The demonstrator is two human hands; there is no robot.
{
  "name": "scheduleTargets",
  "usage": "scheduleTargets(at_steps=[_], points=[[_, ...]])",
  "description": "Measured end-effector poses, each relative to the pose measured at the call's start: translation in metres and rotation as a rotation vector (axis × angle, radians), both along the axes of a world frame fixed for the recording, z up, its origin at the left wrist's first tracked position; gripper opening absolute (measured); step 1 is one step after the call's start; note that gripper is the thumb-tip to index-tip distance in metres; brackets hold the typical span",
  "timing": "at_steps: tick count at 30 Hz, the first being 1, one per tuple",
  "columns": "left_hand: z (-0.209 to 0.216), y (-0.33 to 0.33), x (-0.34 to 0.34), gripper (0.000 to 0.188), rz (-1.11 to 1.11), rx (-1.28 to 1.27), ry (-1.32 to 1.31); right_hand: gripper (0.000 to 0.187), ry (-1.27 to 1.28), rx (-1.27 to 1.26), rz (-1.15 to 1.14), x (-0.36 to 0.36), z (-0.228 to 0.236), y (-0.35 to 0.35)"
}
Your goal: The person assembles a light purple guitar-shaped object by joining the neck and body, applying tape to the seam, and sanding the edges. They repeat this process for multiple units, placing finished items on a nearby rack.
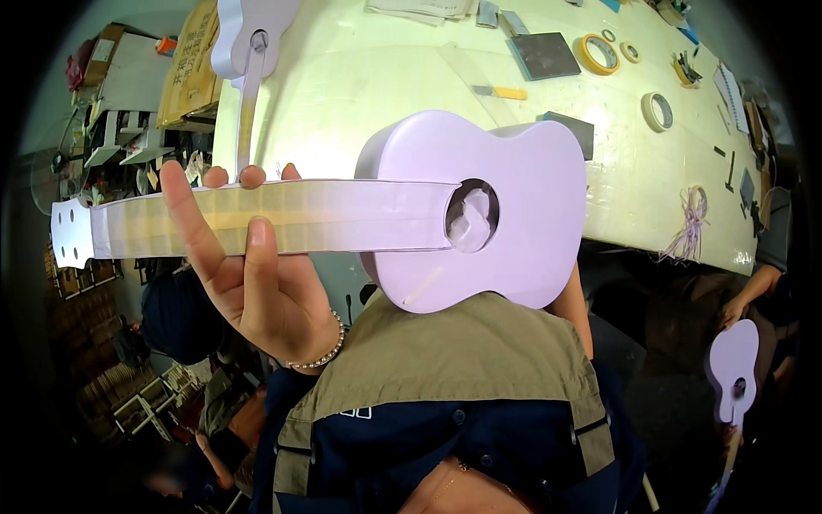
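A pale purple ukulele [531, 214] is held across my front, its body to the right and its white headstock [72, 233] to the left. My left hand [270, 300] grips the neck from below; the thumb lies across the front, and fingertips show over the upper edge. Yellowish masking tape [171, 218] covers the fretboard. Crumpled pale wadding [469, 221] fills part of the sound hole. A small clear strip [424, 285] sticks to the lower body. Only my right forearm shows beside the body; the hand itself is hidden behind the ukulele.
A pale-covered table [342, 103] spans the far side. On it are another purple ukulele [248, 51], a yellow-handled cutter [501, 92], a dark sanding block [548, 56], tape rolls [599, 54] and purple strips [687, 227]. At right, another person's hand [735, 310] holds a purple ukulele [732, 368].
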State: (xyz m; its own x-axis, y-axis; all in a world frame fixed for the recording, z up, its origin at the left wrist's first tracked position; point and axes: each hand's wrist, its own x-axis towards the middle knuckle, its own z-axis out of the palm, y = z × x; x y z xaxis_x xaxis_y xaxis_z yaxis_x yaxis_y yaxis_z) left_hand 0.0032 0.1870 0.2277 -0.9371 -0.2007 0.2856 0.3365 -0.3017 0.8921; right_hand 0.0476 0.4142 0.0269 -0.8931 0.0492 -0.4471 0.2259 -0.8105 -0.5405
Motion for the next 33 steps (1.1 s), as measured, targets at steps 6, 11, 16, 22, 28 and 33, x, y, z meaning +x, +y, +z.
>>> scheduleTargets(at_steps=[6,11,16,22,28,33], points=[[-0.001,0.001,-0.005,0.066,0.038,-0.04,-0.057,0.07,0.016,0.01,-0.034,-0.001,0.005,0.007],[-0.01,0.004,-0.01,0.061,0.059,-0.013,-0.069,0.073,-0.008,0.09,-0.157,0.017,0.004,0.02],[-0.017,-0.003,-0.014,0.061,0.038,-0.032,-0.091,0.076,-0.105,0.195,-0.219,0.035,0.012,0.028],[-0.019,-0.006,-0.015,0.06,0.017,-0.036,-0.09,0.071,-0.222,0.218,-0.149,0.042,0.017,0.031],[-0.018,-0.009,-0.013,0.057,0.202,-0.363,-0.011,0.07,-0.237,0.282,-0.129,0.048,0.019,0.034],[-0.038,-0.047,-0.01,0.048,0.707,-1.373,0.653,0.078,-0.169,0.321,-0.124,0.049,0.029,0.035]])
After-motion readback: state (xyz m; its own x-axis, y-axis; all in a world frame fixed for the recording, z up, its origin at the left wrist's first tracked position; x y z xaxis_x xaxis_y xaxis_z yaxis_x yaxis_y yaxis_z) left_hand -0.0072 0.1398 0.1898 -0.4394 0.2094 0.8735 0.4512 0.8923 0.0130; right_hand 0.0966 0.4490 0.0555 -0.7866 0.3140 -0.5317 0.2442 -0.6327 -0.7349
